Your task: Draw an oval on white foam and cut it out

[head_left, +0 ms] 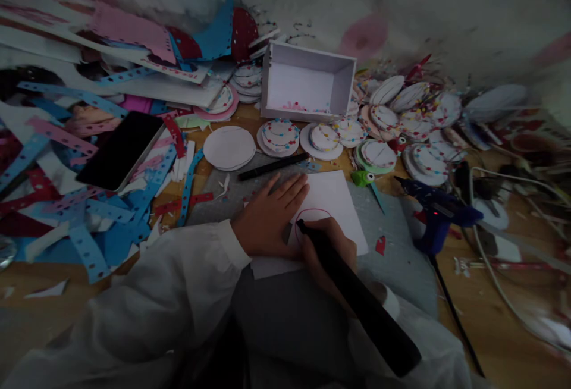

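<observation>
My left hand (273, 216) lies flat with its fingers stretched out, pressing on the left part of a white sheet (341, 198). In my right hand (330, 252) is a thick black marker (357, 294), its tip down on the sheet. A thin red curved line (314, 209) shows there, partly hidden by my hands. The sheet rests on a grey cutting mat (388, 240), with another white piece (272, 267) under its near edge. Just beyond my left hand lies a slim black pen (273, 166).
Left are a phone (120, 150) and heaped coloured paper strips (80, 222). A white open box (307, 80) stands behind decorated paper discs (280, 136) and a plain white disc (229, 147). A blue glue gun (439, 210) with a lit red light and cables lie right.
</observation>
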`<state>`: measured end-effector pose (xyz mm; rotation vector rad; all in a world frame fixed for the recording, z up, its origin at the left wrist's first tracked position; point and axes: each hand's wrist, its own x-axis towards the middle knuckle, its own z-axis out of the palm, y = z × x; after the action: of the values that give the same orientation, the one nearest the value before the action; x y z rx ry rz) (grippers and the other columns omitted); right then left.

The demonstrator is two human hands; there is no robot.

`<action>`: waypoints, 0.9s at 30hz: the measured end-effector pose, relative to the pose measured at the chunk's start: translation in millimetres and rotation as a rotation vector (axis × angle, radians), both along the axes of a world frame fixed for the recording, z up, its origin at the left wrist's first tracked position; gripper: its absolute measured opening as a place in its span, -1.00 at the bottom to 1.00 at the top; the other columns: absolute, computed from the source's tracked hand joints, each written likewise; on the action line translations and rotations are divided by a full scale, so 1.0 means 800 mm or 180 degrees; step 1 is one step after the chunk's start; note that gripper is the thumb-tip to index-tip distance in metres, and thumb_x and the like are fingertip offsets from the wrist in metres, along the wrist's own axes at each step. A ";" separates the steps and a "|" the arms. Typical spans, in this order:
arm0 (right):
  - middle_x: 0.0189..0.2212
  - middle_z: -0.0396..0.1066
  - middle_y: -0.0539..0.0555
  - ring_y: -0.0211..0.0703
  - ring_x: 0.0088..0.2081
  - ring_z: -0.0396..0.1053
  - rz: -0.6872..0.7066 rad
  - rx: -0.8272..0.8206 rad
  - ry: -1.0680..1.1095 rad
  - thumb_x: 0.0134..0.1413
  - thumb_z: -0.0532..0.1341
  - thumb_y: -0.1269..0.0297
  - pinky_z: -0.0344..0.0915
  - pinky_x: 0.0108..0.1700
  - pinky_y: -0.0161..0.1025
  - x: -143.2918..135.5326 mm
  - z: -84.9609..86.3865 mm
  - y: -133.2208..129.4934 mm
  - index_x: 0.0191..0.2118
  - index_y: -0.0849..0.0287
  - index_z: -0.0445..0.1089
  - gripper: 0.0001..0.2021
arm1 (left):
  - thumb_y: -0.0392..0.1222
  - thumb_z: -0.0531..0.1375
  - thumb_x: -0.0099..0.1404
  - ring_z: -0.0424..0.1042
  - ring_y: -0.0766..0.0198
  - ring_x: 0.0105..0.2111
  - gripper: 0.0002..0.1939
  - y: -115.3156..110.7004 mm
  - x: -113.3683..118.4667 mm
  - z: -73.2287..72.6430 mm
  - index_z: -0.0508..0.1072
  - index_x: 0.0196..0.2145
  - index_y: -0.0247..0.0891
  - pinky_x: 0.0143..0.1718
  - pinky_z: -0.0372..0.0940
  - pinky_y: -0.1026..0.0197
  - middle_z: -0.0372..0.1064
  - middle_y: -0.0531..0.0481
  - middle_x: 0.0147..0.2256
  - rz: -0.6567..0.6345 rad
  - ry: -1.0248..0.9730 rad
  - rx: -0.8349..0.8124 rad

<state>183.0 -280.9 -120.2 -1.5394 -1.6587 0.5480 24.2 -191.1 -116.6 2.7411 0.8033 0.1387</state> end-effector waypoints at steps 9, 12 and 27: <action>-0.49 0.41 -0.07 -0.30 -0.53 0.35 0.0184 0.0098 0.0020 0.03 0.18 0.44 0.26 -0.49 -0.38 0.000 0.001 0.002 -0.24 0.08 0.27 -0.84 | 0.38 0.02 0.13 -0.26 -0.06 0.35 0.06 0.000 0.000 0.001 -0.07 0.30 -0.56 0.31 -0.40 -0.12 -0.29 -0.36 0.34 0.0017 0.0022 -0.0017; -0.49 0.40 -0.07 -0.29 -0.53 0.34 0.0302 0.0040 0.0025 0.01 0.17 0.45 0.26 -0.48 -0.37 -0.001 0.003 0.002 -0.25 0.08 0.26 -0.83 | 0.33 0.02 0.16 -0.26 -0.06 0.34 0.02 0.000 0.000 0.001 -0.07 0.30 -0.55 0.31 -0.40 -0.12 -0.28 -0.36 0.34 0.0014 0.0026 -0.0006; -0.56 0.34 -0.06 -0.27 -0.60 0.28 0.0367 0.0134 -0.0203 -0.01 0.12 0.45 0.19 -0.56 -0.35 -0.004 0.005 0.003 -0.29 0.09 0.23 -0.86 | 0.30 0.01 0.17 -0.27 -0.02 0.35 -0.01 0.000 0.002 0.000 -0.08 0.31 -0.51 0.31 -0.44 -0.12 -0.31 -0.32 0.35 0.0111 0.0069 -0.0078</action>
<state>180.1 -278.3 -116.4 -1.4512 -1.8049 0.5257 25.9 -191.5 -116.2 2.7110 0.8531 0.1059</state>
